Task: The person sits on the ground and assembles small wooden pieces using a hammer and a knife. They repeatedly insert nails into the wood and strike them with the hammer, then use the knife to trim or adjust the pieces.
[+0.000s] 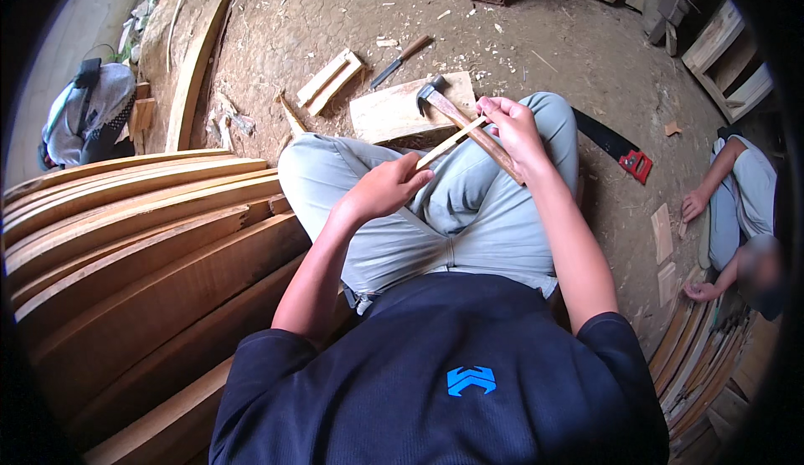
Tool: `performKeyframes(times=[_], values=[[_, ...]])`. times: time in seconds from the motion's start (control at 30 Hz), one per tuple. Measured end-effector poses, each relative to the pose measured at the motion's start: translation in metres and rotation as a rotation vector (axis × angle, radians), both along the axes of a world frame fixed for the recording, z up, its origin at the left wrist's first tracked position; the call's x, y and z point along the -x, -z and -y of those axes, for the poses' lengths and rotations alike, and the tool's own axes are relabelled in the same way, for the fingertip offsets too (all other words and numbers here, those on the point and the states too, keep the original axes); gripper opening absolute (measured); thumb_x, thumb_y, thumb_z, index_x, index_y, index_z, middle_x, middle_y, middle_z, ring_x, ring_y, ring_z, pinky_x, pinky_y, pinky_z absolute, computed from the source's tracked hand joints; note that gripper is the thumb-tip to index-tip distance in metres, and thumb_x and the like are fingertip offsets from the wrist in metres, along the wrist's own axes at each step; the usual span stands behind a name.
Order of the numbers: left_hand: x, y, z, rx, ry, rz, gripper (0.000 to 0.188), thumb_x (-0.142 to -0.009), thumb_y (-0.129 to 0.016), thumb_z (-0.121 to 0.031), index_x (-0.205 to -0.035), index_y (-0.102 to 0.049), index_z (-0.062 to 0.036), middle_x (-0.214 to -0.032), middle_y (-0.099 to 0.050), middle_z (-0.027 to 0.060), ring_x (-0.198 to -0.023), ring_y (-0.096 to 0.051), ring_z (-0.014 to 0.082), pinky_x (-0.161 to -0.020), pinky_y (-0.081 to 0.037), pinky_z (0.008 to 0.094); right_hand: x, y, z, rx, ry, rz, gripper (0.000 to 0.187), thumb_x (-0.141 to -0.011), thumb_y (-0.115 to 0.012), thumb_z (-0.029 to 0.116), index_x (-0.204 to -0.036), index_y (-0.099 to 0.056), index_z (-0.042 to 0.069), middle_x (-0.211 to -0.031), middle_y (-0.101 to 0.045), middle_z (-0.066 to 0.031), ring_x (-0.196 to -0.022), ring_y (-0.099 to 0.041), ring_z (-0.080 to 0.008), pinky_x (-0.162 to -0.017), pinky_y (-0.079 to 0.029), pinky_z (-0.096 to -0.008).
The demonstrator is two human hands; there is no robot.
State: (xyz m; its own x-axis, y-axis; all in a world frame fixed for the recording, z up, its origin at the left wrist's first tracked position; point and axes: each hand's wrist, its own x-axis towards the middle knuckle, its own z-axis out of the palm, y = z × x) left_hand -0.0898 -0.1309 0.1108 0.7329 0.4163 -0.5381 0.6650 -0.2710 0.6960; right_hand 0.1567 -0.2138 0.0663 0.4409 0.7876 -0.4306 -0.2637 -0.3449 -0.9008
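Note:
A thin, pale wooden strip (448, 145) spans between my hands, above my lap. My left hand (389, 185) is closed around its lower left end. At the upper right end, the fingertips of my right hand (512, 130) pinch it. A claw hammer (459, 116) slants beneath the strip, its head out past my knees and its wooden handle running beside my right palm. Whether that palm also grips the handle I cannot tell. Beyond my crossed legs lies a flat wooden board (381, 118), partly under the hammer head.
Long planks (142, 205) are stacked at my left. Ahead on the dirt lie a slotted wood block (316, 96) and a chisel-like tool (402, 61) with a brown handle. A red-handled handsaw (636, 165) lies right. Another person (735, 188) sits far right, hands near wood pieces.

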Motion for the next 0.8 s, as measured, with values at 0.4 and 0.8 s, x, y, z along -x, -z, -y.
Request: performKeyframes(times=[0.4,0.8], values=[[0.001,0.015,0.002,0.223,-0.149,0.153,0.056,-0.11,-0.038,-0.047,-0.102,-0.061,0.0035,-0.079,-0.049,-0.0002,-0.075,-0.042,0.0123,-0.069,-0.041,0.0315,-0.003,-0.013,-0.003,0.057,0.113,-0.277,0.022,-0.096,-0.07,0.033,-0.1,-0.071,0.012,-0.085,-0.064,0.0061,-0.075,-0.054,-0.005,-0.071,-0.043,-0.0228],[0.012,0.003,0.022,0.607,-0.184,0.191,0.054,-0.108,-0.034,-0.054,-0.077,-0.046,-0.0124,-0.069,-0.032,-0.0092,-0.058,-0.029,0.0049,-0.05,-0.025,0.0247,0.012,0.001,-0.004,0.036,0.179,-0.508,0.019,-0.097,-0.07,0.027,-0.098,-0.068,0.008,-0.083,-0.061,0.0022,-0.074,-0.054,-0.0078,-0.069,-0.047,-0.0235]])
